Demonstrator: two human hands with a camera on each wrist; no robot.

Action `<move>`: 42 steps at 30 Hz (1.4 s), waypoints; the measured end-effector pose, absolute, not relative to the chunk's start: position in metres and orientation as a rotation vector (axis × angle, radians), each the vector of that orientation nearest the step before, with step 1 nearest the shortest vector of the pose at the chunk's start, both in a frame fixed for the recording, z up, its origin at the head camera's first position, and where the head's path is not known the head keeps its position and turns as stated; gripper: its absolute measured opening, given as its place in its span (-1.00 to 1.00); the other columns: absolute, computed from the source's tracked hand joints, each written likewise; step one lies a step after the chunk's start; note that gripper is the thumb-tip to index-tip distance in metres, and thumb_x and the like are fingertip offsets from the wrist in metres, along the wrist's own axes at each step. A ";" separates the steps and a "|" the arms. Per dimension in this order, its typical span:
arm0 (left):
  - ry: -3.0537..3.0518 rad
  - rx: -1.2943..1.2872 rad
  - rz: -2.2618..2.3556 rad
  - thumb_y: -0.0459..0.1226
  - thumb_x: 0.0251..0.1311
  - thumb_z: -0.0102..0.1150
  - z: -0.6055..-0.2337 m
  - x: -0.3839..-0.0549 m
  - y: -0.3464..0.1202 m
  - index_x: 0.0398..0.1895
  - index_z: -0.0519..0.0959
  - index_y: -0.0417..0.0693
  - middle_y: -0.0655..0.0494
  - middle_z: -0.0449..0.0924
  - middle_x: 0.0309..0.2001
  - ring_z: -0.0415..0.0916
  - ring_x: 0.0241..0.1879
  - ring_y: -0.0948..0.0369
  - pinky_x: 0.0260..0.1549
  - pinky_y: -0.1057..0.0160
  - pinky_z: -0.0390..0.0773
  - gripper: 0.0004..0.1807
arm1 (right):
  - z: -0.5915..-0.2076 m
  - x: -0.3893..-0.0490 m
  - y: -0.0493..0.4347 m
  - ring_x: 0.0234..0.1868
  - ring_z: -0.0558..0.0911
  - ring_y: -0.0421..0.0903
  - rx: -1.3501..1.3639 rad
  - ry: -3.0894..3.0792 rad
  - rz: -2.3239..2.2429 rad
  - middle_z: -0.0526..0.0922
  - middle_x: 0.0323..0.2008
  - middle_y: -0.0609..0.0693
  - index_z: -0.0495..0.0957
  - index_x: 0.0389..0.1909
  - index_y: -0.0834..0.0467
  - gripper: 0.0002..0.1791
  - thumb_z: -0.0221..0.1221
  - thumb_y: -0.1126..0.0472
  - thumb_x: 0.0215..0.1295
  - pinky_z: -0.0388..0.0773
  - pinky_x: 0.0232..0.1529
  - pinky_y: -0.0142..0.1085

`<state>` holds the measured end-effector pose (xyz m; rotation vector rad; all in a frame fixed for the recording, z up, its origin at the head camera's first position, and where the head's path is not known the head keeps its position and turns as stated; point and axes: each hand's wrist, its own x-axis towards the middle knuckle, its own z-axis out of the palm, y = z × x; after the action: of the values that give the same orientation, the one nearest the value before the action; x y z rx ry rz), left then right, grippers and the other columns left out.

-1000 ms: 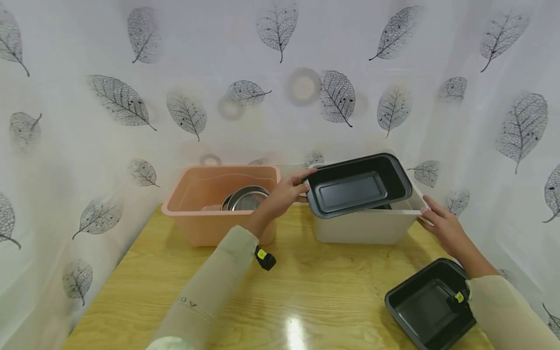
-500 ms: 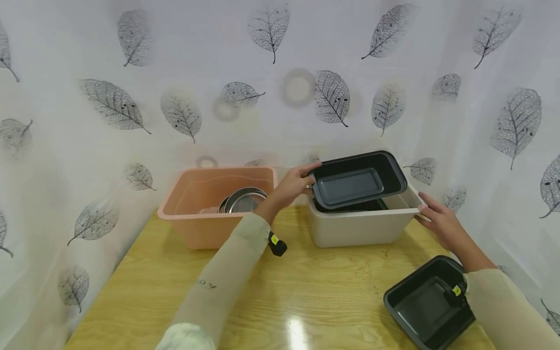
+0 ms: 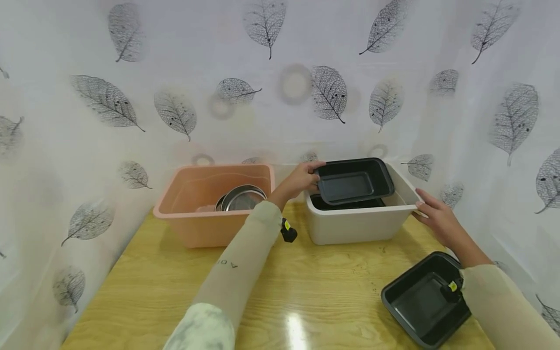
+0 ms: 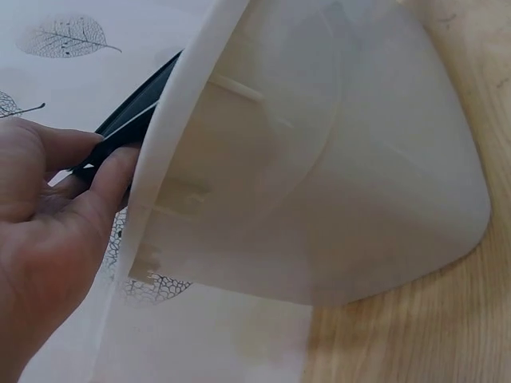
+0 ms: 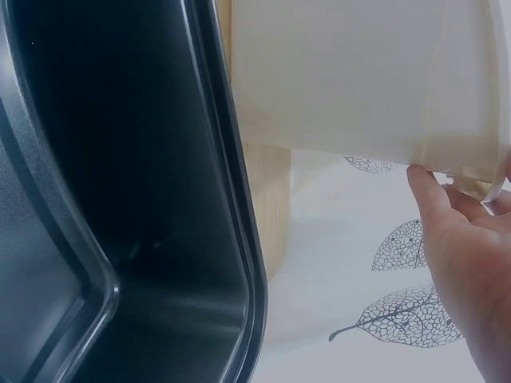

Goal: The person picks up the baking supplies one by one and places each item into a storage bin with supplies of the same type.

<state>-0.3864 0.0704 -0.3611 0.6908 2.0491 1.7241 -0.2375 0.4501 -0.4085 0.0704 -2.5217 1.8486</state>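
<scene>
Here, right of centre: our left hand (image 3: pixel 302 179) pinched the dark pan (image 3: pixel 350 184) by its rim | right hand (image 3: pixel 437 221) gripped the white bin (image 3: pixel 354 229) | pan seemed light, stiff, best rim-held.

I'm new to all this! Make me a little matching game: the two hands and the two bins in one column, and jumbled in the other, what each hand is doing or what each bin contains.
Column 1
1. Left hand
2. Right hand
3. Peach-coloured rectangular plastic bin
4. White rectangular plastic bin

Column 2
A. Contains round silver-coloured metal pieces
B. Touches the white bin's rim at the end away from the peach bin
C. Contains a partly hidden dark object
D. Grips a long black rectangular pan by its end

Pairs: 1-D, 2-B, 3-A, 4-C
</scene>
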 end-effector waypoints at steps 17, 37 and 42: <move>2.133 0.675 1.465 -0.52 0.42 -0.13 -0.357 -0.397 0.088 0.56 0.23 0.01 0.24 0.03 -0.71 0.00 -0.71 0.29 -0.35 0.08 0.42 -0.34 | -0.404 -0.237 0.453 0.50 0.25 -0.09 0.094 -2.520 1.841 -0.32 0.57 0.41 -0.26 0.62 0.16 -0.22 -0.09 0.01 0.62 0.51 0.07 -0.64; 2.193 0.505 1.398 -0.54 0.41 -0.24 -0.353 -0.394 0.096 0.54 0.23 -0.11 -0.18 0.30 0.44 0.07 -0.61 0.26 -0.42 0.24 0.29 -0.36 | -0.404 -0.237 0.449 0.26 0.43 -0.36 0.079 -2.494 1.874 -0.30 0.57 0.43 -0.25 0.61 0.20 -0.21 -0.06 0.06 0.61 0.56 0.01 -0.63; 2.230 0.549 1.437 -0.53 0.43 -0.21 -0.354 -0.394 0.100 0.54 0.24 -0.13 -0.11 0.20 0.53 0.51 -0.04 0.09 -0.15 0.25 0.50 -0.39 | -0.404 -0.235 0.450 0.40 0.37 -0.16 0.062 -2.492 1.878 -0.32 0.57 0.41 -0.25 0.61 0.19 -0.21 -0.06 0.06 0.61 0.56 0.02 -0.63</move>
<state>-0.3941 0.0999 -0.3540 0.5492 2.2304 1.4369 -0.2354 0.4503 -0.4040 0.0617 -2.4916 1.8777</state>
